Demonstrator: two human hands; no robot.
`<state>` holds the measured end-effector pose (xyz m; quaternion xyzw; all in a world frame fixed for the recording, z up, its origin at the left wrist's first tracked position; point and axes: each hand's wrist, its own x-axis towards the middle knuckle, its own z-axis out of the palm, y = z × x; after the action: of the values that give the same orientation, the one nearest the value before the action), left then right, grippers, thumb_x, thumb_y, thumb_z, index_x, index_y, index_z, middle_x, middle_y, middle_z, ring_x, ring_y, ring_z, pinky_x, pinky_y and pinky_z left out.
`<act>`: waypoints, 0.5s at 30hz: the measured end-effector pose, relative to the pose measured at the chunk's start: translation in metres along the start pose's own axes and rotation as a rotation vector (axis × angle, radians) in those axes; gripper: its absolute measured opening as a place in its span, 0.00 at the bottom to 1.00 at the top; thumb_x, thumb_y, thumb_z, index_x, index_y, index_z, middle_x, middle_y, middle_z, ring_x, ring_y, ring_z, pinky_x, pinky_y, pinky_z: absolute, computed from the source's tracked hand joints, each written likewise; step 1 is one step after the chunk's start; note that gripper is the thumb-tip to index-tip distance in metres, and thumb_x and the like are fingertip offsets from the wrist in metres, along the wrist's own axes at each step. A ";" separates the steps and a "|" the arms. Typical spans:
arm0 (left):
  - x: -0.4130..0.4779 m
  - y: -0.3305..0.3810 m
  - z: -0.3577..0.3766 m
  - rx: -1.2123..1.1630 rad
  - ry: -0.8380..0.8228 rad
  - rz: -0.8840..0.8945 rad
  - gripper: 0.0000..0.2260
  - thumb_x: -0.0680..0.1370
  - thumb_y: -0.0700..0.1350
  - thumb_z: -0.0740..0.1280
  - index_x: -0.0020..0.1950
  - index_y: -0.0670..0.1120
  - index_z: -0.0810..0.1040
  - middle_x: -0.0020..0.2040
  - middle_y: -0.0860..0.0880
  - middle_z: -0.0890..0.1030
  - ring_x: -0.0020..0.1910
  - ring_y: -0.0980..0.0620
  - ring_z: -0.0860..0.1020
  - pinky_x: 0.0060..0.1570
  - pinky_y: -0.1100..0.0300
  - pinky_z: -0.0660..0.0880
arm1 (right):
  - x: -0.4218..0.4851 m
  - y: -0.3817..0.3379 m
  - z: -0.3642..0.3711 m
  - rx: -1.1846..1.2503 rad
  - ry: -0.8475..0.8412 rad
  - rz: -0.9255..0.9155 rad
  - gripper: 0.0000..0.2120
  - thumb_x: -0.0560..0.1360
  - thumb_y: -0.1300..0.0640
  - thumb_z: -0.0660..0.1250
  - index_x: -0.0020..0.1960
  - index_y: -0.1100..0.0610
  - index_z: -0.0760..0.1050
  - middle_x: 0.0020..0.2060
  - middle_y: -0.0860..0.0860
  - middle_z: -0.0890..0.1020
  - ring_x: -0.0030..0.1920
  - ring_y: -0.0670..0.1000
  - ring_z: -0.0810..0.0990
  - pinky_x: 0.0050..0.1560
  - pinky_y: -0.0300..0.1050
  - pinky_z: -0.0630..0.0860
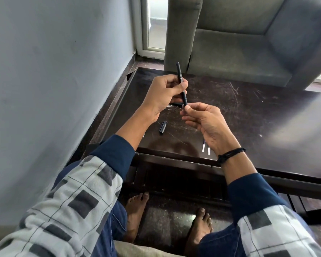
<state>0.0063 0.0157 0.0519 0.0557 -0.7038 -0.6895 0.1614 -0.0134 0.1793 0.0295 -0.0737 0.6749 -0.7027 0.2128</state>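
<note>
Gripping a slim black pen (pixel 181 80) near its middle, the left hand (pixel 163 95) has its fingers curled tight round the shaft. The pen stands nearly upright in the air above the dark brown scratched wooden surface (pixel 257 117), its top end leaning a little to the left. The right hand (pixel 207 125) sits just below and to the right. Its thumb and forefinger are drawn together in a pinch at the pen's lower end, while the other fingers hang loosely curled with the palm turned up. Whether anything small lies between those two fingertips cannot be told.

On the surface under the hands lies a short black pen cap (pixel 163 127), apart from both hands. Another short black piece (pixel 176 104) lies partly hidden behind the left hand. Two thin pale refill sticks (pixel 204 147) lie side by side near the front edge, just beside the right wrist, which wears a black cord wristband (pixel 230 154). Beyond the surface stands a grey fabric sofa (pixel 239 43), and a pale blue-grey wall (pixel 54 71) runs along the left.
</note>
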 end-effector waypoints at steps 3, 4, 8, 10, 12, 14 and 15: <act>0.000 0.001 0.001 0.015 -0.029 0.012 0.07 0.79 0.36 0.69 0.55 0.34 0.81 0.42 0.41 0.82 0.41 0.51 0.83 0.42 0.54 0.84 | 0.001 0.001 -0.001 -0.044 -0.009 -0.005 0.05 0.80 0.63 0.69 0.53 0.63 0.83 0.41 0.54 0.86 0.41 0.48 0.83 0.48 0.41 0.80; 0.000 0.001 0.001 0.017 -0.037 0.013 0.08 0.80 0.36 0.69 0.56 0.33 0.81 0.42 0.41 0.82 0.41 0.51 0.83 0.43 0.53 0.84 | 0.001 0.001 -0.001 -0.043 -0.026 -0.003 0.05 0.80 0.63 0.68 0.52 0.63 0.83 0.40 0.54 0.86 0.41 0.48 0.83 0.47 0.41 0.80; 0.000 0.002 -0.001 0.000 -0.032 0.012 0.07 0.79 0.36 0.69 0.55 0.34 0.81 0.41 0.42 0.82 0.40 0.51 0.83 0.41 0.56 0.83 | 0.000 0.000 0.001 0.009 -0.077 0.012 0.07 0.82 0.62 0.66 0.49 0.61 0.83 0.38 0.52 0.84 0.39 0.47 0.82 0.45 0.39 0.79; 0.001 0.001 -0.002 -0.008 -0.016 0.014 0.05 0.79 0.37 0.70 0.53 0.37 0.82 0.40 0.43 0.83 0.41 0.52 0.84 0.40 0.57 0.82 | 0.000 0.000 0.001 0.046 -0.086 0.015 0.08 0.82 0.59 0.66 0.49 0.61 0.83 0.39 0.53 0.84 0.39 0.48 0.82 0.45 0.40 0.79; 0.001 0.001 -0.002 -0.016 -0.004 0.010 0.04 0.78 0.37 0.71 0.51 0.38 0.82 0.40 0.44 0.83 0.41 0.52 0.84 0.39 0.59 0.81 | 0.000 0.000 0.000 0.054 -0.081 0.009 0.09 0.82 0.58 0.66 0.50 0.60 0.84 0.39 0.53 0.85 0.39 0.47 0.82 0.46 0.40 0.79; 0.000 0.001 -0.002 -0.023 -0.002 0.007 0.03 0.78 0.37 0.71 0.50 0.39 0.82 0.40 0.44 0.83 0.40 0.52 0.84 0.38 0.60 0.81 | 0.002 0.002 -0.001 0.030 -0.046 -0.012 0.07 0.82 0.60 0.67 0.50 0.61 0.84 0.39 0.53 0.85 0.40 0.47 0.82 0.48 0.41 0.79; 0.000 0.002 -0.001 -0.027 -0.002 0.007 0.02 0.78 0.37 0.71 0.49 0.39 0.82 0.39 0.44 0.83 0.40 0.52 0.84 0.37 0.61 0.81 | 0.002 0.002 -0.001 0.026 -0.026 -0.023 0.06 0.81 0.61 0.68 0.50 0.61 0.84 0.39 0.54 0.85 0.40 0.48 0.82 0.48 0.42 0.79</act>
<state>0.0069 0.0148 0.0537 0.0504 -0.6949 -0.6983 0.1639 -0.0150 0.1797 0.0271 -0.0879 0.6619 -0.7129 0.2144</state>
